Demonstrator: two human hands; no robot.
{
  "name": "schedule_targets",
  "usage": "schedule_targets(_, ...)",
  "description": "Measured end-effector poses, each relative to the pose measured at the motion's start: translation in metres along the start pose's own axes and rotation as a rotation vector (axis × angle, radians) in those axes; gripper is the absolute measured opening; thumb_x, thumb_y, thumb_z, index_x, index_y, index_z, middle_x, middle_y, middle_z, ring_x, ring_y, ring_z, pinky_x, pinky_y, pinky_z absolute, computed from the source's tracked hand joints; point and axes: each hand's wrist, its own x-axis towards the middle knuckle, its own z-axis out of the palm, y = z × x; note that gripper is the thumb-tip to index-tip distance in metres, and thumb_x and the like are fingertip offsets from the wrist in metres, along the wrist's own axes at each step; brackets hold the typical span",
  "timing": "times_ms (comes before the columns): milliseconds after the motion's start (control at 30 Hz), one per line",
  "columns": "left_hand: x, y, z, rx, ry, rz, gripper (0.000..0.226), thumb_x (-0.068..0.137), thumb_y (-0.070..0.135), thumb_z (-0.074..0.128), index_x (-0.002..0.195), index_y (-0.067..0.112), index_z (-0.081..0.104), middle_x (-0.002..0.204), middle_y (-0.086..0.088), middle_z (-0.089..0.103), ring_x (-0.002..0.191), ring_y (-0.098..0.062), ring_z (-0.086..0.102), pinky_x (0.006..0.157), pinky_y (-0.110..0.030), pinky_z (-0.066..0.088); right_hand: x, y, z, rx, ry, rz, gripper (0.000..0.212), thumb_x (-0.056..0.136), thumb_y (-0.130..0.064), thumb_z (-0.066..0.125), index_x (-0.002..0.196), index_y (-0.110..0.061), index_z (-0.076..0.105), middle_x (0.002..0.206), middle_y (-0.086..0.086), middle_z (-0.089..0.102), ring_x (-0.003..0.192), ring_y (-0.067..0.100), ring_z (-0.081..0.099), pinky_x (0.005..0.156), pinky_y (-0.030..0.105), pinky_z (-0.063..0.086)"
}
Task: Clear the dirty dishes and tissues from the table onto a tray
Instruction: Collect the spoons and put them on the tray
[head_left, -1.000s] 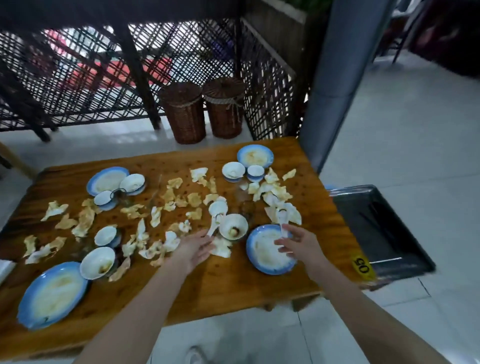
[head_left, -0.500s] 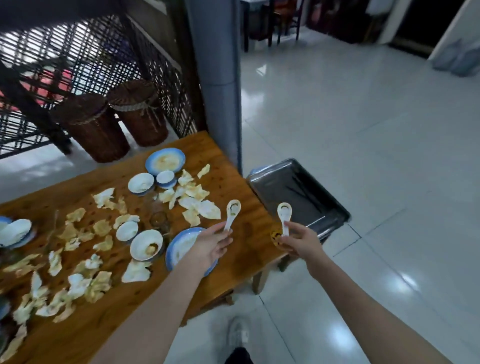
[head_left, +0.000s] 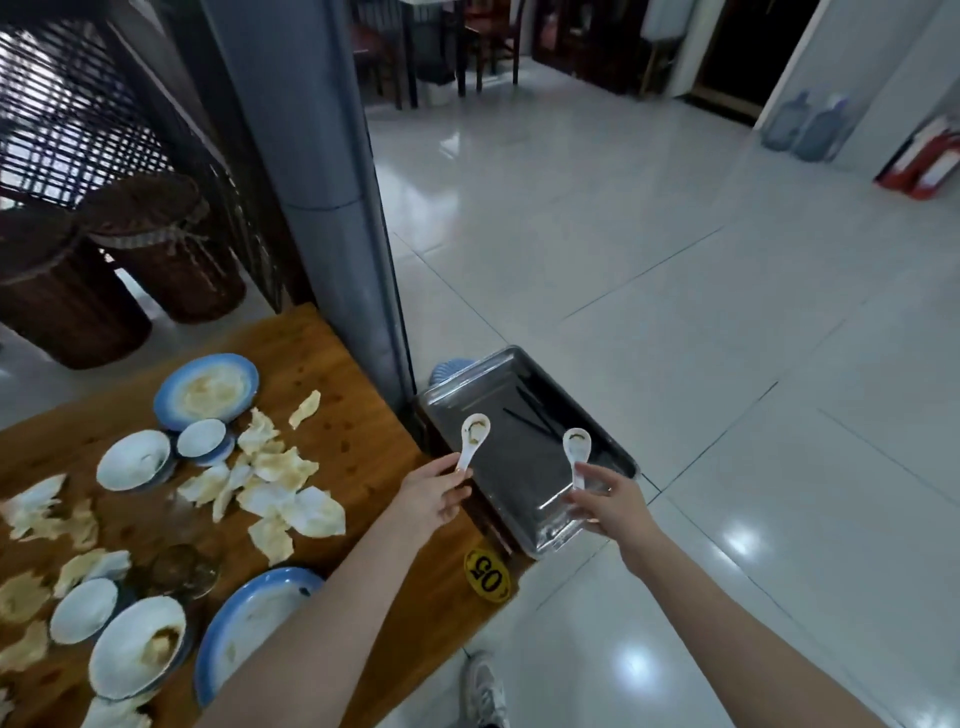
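With a soiled soup spoon pinched in each hand, lower both gently into the steel tray, clear of the chopsticks.

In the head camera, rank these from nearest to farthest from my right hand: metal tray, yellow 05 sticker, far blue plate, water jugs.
1. metal tray, just below the right hand.
2. yellow 05 sticker, on the table corner to its left.
3. far blue plate, at the table's far edge.
4. water jugs, far across the room, upper right.
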Motion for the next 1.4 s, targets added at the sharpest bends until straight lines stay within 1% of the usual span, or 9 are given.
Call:
schedule_targets(67, 0.021, 0.017, 0.012, -0.006, -0.011, 0.008, 0.023, 0.089, 0.002, 0.062, 0.104, 0.019, 0.065, 0.078, 0.001, 0.074, 0.061, -0.01, 0.065, 0.056, -0.022, 0.039, 0.025, -0.02, -0.007, -0.006, 0.009, -0.007, 0.044, 0.081, -0.004, 0.069, 0.123, -0.016, 0.058, 0.077, 0.005, 0.073, 0.06, 0.01, 0.066, 0.069, 0.029, 0.051)
schedule_targets(233, 0.065, 0.05, 0.039, 0.013, -0.005, 0.005, 0.024, 0.09, 0.005, 0.063, 0.108, 0.02, 0.065, 0.074, 0.006, 0.074, 0.058, -0.008, 0.065, 0.056, -0.021, 0.039, 0.068, -0.049, -0.019, 0.045, 0.052, 0.023, 0.047, 0.076, 0.001, 0.074, 0.117, -0.015, 0.059, 0.068, 0.002, 0.069, 0.052, 0.009, 0.06, 0.051, 0.018, 0.045)
schedule_targets(400, 0.101, 0.067, 0.068, 0.036, -0.025, -0.027, 0.019, 0.088, 0.01, 0.066, 0.105, 0.019, 0.067, 0.075, 0.008, 0.074, 0.055, -0.006, 0.065, 0.056, -0.021, 0.038, 0.108, -0.049, -0.033, 0.102, 0.097, 0.109, 0.04, 0.08, 0.002, 0.066, 0.114, -0.018, 0.06, 0.098, 0.012, 0.071, 0.065, 0.019, 0.062, 0.059, 0.025, 0.046)
schedule_targets(733, 0.164, 0.077, 0.083, 0.0, 0.069, -0.107, 0.012, 0.088, 0.016, 0.067, 0.1, 0.019, 0.068, 0.088, 0.003, 0.074, 0.073, -0.015, 0.065, 0.06, -0.023, 0.04, 0.2, -0.054, -0.039, 0.047, 0.054, 0.212, 0.032, 0.082, 0.004, 0.061, 0.109, -0.012, 0.063, 0.074, 0.006, 0.067, 0.054, 0.014, 0.059, 0.053, 0.023, 0.042)
schedule_targets(900, 0.205, 0.088, 0.095, -0.067, 0.182, -0.1, 0.012, 0.091, 0.014, 0.063, 0.102, 0.018, 0.066, 0.087, 0.004, 0.072, 0.062, -0.01, 0.065, 0.06, -0.023, 0.037, 0.273, -0.065, -0.045, -0.03, -0.045, 0.239, 0.031, 0.081, 0.003, 0.061, 0.111, -0.008, 0.06, 0.078, 0.011, 0.071, 0.052, 0.015, 0.058, 0.056, 0.027, 0.042)
schedule_targets(1033, 0.237, 0.093, 0.109, -0.134, 0.247, -0.121, 0.021, 0.093, 0.014, 0.06, 0.114, 0.015, 0.063, 0.095, 0.002, 0.07, 0.07, -0.013, 0.063, 0.062, -0.024, 0.036, 0.331, -0.072, -0.049, -0.091, -0.109, 0.288, 0.026, 0.084, 0.006, 0.059, 0.109, 0.0, 0.058, 0.06, 0.004, 0.062, 0.039, 0.008, 0.051, 0.041, 0.019, 0.036)
schedule_targets(1133, 0.262, 0.095, 0.119, -0.184, 0.286, -0.146, 0.024, 0.094, 0.013, 0.058, 0.118, 0.015, 0.062, 0.097, 0.002, 0.068, 0.075, -0.016, 0.062, 0.061, -0.023, 0.035, 0.373, -0.077, -0.043, -0.097, -0.168, 0.33, 0.017, 0.09, 0.007, 0.053, 0.107, 0.005, 0.056, 0.067, 0.013, 0.056, 0.032, 0.005, 0.048, 0.033, 0.015, 0.032)
schedule_targets(1267, 0.295, 0.089, 0.128, -0.226, 0.36, -0.188, 0.021, 0.093, 0.011, 0.059, 0.113, 0.016, 0.065, 0.095, 0.001, 0.071, 0.061, -0.01, 0.066, 0.053, -0.019, 0.039, 0.424, -0.074, -0.03, -0.147, -0.248, 0.351, 0.014, 0.093, 0.001, 0.051, 0.105, 0.002, 0.057, 0.07, 0.013, 0.057, 0.039, 0.009, 0.05, 0.037, 0.016, 0.035)
schedule_targets(1400, 0.331, 0.08, 0.131, -0.273, 0.389, -0.213, 0.021, 0.092, 0.008, 0.059, 0.112, 0.014, 0.065, 0.092, 0.0, 0.07, 0.056, -0.008, 0.065, 0.059, -0.022, 0.037, 0.477, -0.063, -0.015, -0.22, -0.272, 0.338, 0.013, 0.093, -0.003, 0.052, 0.105, -0.001, 0.058, 0.078, 0.017, 0.063, 0.056, 0.02, 0.054, 0.049, 0.023, 0.035)
